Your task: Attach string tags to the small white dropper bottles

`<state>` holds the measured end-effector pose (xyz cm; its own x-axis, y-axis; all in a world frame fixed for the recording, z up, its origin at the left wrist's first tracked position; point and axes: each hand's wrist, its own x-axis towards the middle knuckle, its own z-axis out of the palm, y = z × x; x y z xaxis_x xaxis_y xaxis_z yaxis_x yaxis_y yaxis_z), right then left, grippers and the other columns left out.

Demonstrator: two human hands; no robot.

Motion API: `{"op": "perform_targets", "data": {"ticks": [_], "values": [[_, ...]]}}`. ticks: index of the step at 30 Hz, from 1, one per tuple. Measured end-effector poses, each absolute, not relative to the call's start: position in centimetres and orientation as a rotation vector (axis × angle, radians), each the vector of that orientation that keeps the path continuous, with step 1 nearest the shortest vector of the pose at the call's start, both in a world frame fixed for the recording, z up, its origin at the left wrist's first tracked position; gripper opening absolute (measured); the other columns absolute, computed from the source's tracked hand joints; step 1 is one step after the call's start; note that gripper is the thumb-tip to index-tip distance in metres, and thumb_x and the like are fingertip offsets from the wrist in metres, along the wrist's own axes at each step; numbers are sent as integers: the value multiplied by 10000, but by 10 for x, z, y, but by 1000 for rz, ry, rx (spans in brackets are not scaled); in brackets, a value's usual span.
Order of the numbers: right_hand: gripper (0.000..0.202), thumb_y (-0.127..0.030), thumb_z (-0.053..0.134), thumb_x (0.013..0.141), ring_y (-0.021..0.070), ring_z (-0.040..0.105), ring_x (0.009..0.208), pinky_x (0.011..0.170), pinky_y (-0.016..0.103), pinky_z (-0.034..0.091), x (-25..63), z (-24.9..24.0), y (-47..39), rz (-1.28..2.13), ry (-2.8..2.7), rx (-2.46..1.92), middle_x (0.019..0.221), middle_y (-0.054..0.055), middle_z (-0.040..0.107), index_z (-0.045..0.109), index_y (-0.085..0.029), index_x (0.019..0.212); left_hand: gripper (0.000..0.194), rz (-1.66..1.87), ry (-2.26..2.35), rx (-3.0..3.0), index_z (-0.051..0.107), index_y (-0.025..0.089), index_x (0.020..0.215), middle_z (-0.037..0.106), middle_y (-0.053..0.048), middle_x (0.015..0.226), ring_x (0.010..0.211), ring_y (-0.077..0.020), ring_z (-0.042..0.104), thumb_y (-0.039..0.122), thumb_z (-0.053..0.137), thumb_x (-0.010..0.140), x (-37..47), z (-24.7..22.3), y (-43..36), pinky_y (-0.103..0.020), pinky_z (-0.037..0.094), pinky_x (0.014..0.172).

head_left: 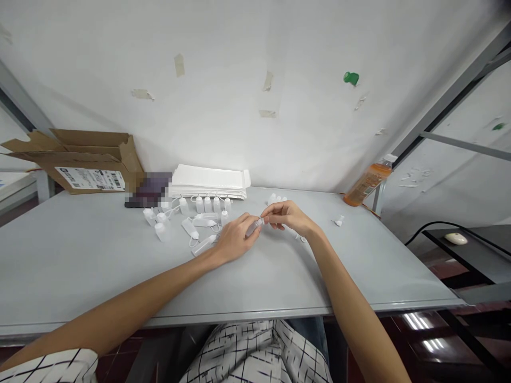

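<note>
My left hand (236, 237) is wrapped round a small translucent bottle (253, 227), which tilts up to the right over the middle of the table. At the bottle's upper end, the fingers of my right hand (288, 217) pinch its small cap or tip, partly hidden by the fingertips. Left of my hands are several similar white bottles, some standing in a row (207, 205), others lying down (190, 229). Small white caps lie behind my right hand (276, 198), and a few more pieces (301, 238) lie beneath its wrist.
A stack of white envelopes (209, 181) lies against the wall, beside a blurred dark object (149, 190) and an open cardboard box (91, 165). An orange drink bottle (368, 183) leans at the back right. One small white piece (339, 221) lies right of my hands.
</note>
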<state>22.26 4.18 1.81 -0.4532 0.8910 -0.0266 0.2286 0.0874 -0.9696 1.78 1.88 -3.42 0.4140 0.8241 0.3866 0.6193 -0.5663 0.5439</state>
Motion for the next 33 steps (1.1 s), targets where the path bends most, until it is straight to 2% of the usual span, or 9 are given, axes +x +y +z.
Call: {"op": "perform_targets", "data": {"ticks": [10, 23, 27, 33], "values": [[231, -370, 784, 736, 111, 526, 593, 490, 241, 361, 218, 16, 41, 1392, -1787, -1107, 725, 16, 658, 766, -180, 867, 255, 884, 1295, 2357, 668, 207, 1049, 624, -31, 888, 664, -145, 569, 320, 461, 954, 19, -33, 19, -277, 399, 602], [212, -315, 706, 778, 131, 549, 616, 509, 256, 420, 214, 12, 41, 1350, -1838, -1135, 679, 22, 631, 788, -168, 906, 317, 800, 1369, 2244, 676, 198, 1018, 662, -44, 944, 819, -199, 614, 280, 376, 957, 18, -28, 18, -314, 405, 677], [211, -288, 699, 770, 136, 578, 647, 514, 248, 441, 215, 11, 42, 1327, -1841, -1130, 728, 34, 658, 778, -163, 921, 338, 772, 1380, 2226, 676, 186, 1057, 659, -47, 945, 808, -200, 606, 295, 372, 957, 18, -27, 18, -317, 397, 682], [260, -326, 750, 749, 145, 634, 654, 497, 245, 455, 212, 8, 43, 1302, -1822, -1100, 823, 49, 687, 749, -159, 949, 346, 754, 1416, 2207, 679, 176, 1091, 666, -60, 979, 840, -217, 613, 300, 390, 947, 18, -27, 19, -325, 399, 705]]}}
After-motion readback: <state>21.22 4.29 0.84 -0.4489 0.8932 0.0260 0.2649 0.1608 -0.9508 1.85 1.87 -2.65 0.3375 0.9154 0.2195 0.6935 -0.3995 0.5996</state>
